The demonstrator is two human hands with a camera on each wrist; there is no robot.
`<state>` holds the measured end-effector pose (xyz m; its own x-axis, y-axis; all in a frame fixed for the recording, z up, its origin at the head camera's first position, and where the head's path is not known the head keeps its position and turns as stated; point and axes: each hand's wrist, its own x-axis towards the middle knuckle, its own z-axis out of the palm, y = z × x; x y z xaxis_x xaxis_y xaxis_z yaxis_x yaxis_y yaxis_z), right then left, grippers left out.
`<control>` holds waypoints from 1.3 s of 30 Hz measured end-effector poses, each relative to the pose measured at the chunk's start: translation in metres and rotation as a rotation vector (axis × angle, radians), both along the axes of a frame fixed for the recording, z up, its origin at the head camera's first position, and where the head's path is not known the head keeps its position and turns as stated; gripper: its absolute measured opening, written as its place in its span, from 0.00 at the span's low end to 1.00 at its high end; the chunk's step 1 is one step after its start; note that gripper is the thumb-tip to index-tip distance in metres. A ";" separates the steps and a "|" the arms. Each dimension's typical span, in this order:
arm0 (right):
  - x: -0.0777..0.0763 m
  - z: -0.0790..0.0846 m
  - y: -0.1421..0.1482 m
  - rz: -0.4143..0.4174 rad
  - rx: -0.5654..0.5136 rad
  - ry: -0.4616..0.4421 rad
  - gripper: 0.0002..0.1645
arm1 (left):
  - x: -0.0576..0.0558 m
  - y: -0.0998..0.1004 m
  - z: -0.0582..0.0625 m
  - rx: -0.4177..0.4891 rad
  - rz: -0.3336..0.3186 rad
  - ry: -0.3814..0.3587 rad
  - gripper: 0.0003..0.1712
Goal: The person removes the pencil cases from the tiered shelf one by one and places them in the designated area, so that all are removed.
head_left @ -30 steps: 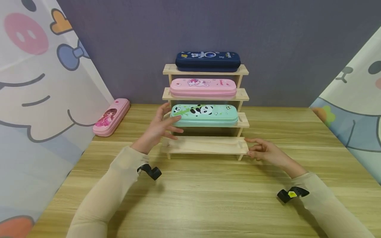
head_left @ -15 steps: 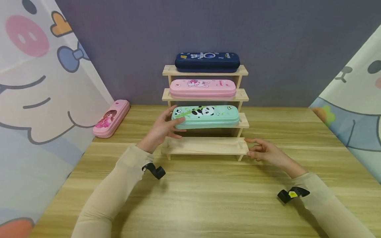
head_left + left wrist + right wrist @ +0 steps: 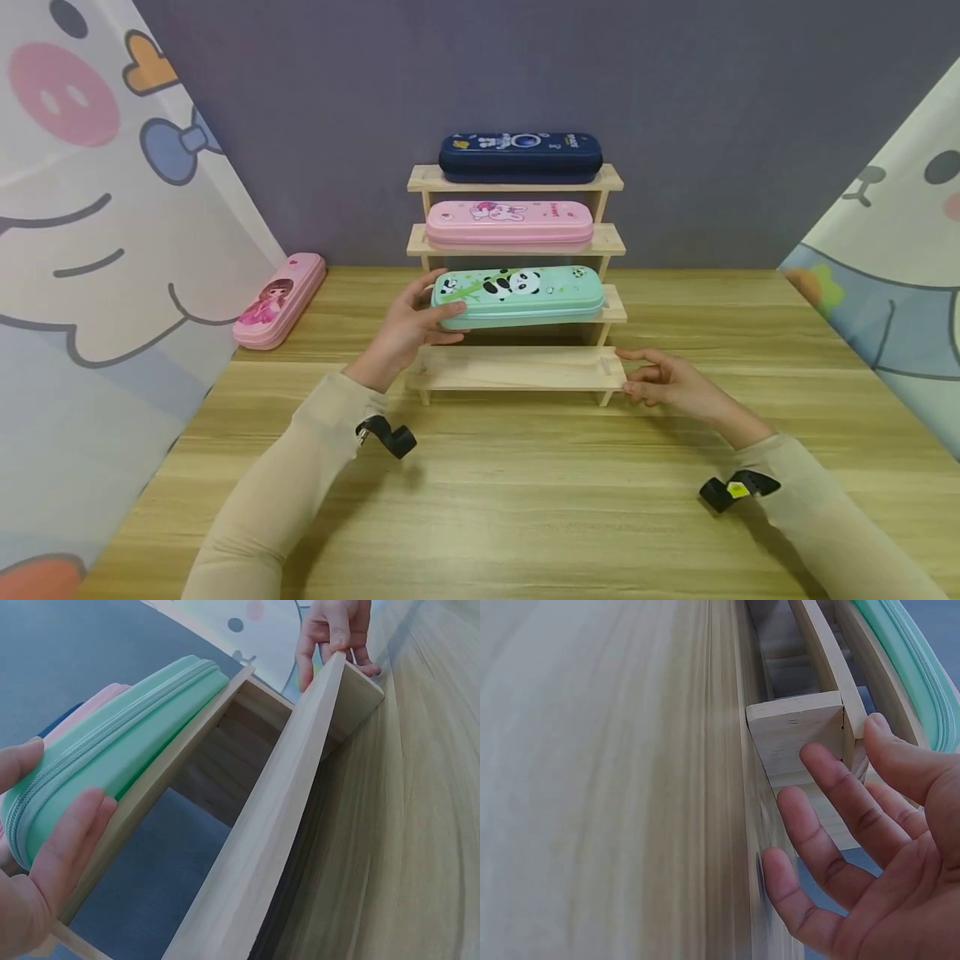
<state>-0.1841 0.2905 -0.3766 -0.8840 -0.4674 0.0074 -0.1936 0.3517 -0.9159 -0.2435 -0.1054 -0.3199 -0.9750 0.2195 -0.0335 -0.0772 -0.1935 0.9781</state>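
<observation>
In the head view my left hand [image 3: 408, 329] grips the left end of a mint-green pencil case [image 3: 517, 296] with pandas on its lid. The thumb lies along its front edge; in the left wrist view the fingers [image 3: 64, 847] press the zippered side. The case sits slightly askew at the third step of a wooden tiered rack [image 3: 517, 367], its left end tipped forward. My right hand [image 3: 671, 385] holds the right end of the rack's lowest board, thumb at the front corner and index finger at the back one. In the right wrist view its other fingers [image 3: 810, 832] spread loosely beside the rack's leg.
A navy space-print pencil case [image 3: 520, 158] rests on the top step, a pink rabbit one [image 3: 510, 223] just below. Another pink pencil case [image 3: 279, 302] with a doll print lies on the wooden table [image 3: 510, 500] at left. A grey panel [image 3: 675, 133] stands behind.
My left hand has closed on the end of the green pencil case and drawn it slightly forward and right, tilting it. The right hand stays at the rack.
</observation>
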 end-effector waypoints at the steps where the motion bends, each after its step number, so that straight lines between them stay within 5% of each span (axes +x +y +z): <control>1: 0.000 0.000 0.000 0.001 -0.004 -0.001 0.35 | 0.000 0.000 0.000 0.006 -0.001 0.001 0.40; 15: -0.002 0.001 -0.001 -0.002 0.003 -0.003 0.34 | 0.008 -0.006 0.003 0.042 -0.004 0.044 0.39; 28: -0.001 0.001 0.000 0.000 0.007 0.001 0.35 | 0.016 -0.021 0.014 0.073 0.065 0.071 0.40; 39: -0.001 0.002 -0.001 0.001 0.005 -0.002 0.35 | 0.021 -0.038 0.013 0.226 0.113 0.147 0.30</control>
